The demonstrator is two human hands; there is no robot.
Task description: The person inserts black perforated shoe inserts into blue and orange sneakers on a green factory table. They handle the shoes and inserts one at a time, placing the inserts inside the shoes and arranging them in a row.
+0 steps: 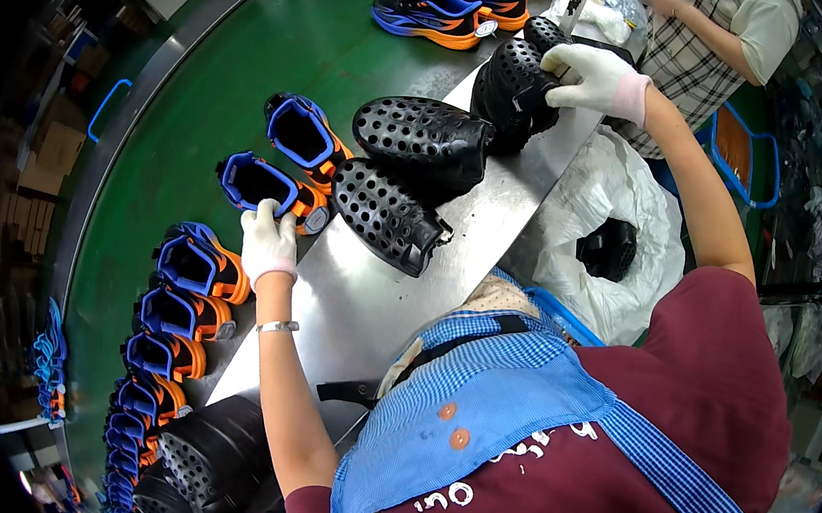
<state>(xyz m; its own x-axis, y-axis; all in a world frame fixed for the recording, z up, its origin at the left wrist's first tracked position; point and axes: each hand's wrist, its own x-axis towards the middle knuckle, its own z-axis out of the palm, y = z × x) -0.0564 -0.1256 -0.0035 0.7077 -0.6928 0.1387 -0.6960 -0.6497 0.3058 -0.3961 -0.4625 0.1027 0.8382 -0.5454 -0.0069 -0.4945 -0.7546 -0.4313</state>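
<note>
My left hand (269, 242), in a white glove, grips the heel collar of a black, blue and orange sneaker (239, 178) on the green surface. A matching sneaker (301, 137) stands just beyond it. My right hand (595, 83), also gloved, reaches to the far right with thumb and fingers closed around the edge of a black perforated plastic shoe form (512, 85). Between my hands, two more such shoe forms lie on the metal ledge: an upper one (418, 137) and a nearer one (383, 212).
A row of sneakers (175, 312) curves down the left side of the green conveyor (186, 113). More sneakers (427, 8) stand at the far end. A white sack (569, 273) holding a black form hangs right of the ledge. Black forms (220, 457) lie lower left. A co-worker (713, 48) stands far right.
</note>
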